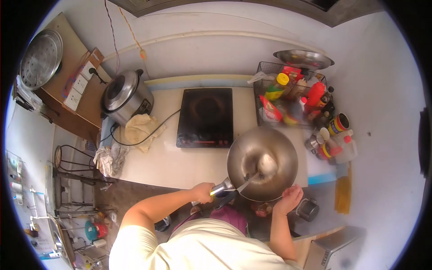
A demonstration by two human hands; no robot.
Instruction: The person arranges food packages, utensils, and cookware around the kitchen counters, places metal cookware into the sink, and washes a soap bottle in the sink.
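A large metal wok [238, 157] is held at the near edge of the counter, partly past it. My left hand [205, 192] is wrapped round the wok's handle, closed. My right hand [290, 200] is at the wok's near right rim, its fingers bent against the edge; the exact grip is partly hidden. Inside the wok lies a ladle [267, 164], its bowl near the middle and its dark-ended handle crossing the rim beside the wok handle. A few dark bits show on the wok's inner surface. Behind the wok is a black induction cooktop [204, 118].
A rice cooker [127, 96] and a cloth [141, 129] are on the counter's left. At the right is a wire basket [265, 67] of bottles and packets. Tins and a jug [346, 148] stand near it. A cord [157, 130] runs to the cooktop.
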